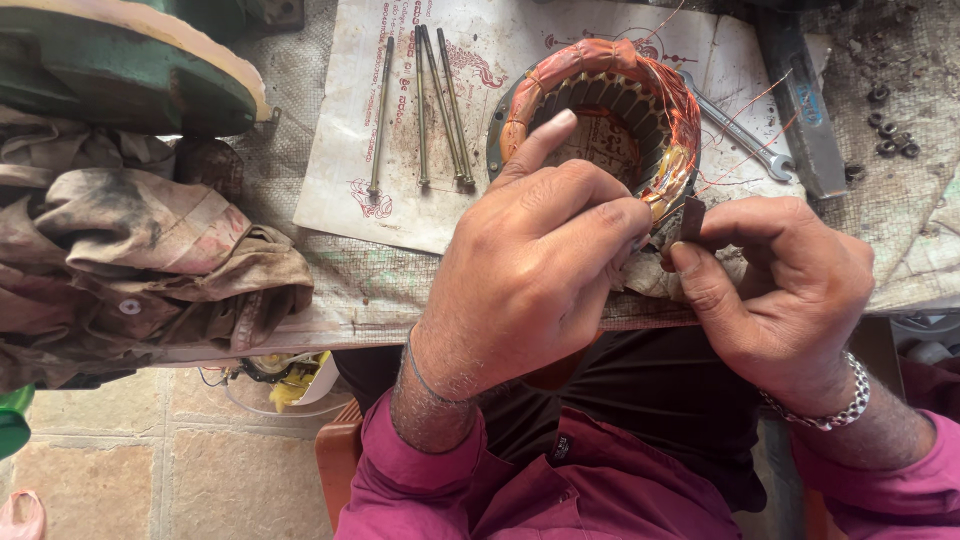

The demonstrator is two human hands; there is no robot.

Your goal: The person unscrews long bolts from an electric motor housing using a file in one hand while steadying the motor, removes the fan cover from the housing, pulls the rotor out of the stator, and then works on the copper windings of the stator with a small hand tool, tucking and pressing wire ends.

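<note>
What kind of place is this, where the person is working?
Most likely a small motor repair workshop. A motor stator with copper windings sits on the bench between both hands, long bolts and a spanner lie on a stained paper sheet, and greasy rags are heaped alongside.

Magenta sleeves; silver chain bracelet

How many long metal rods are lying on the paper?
4. One long rod lies alone on the left of the paper sheet. Three more lie close together beside the motor stator. None seem hidden.
</note>
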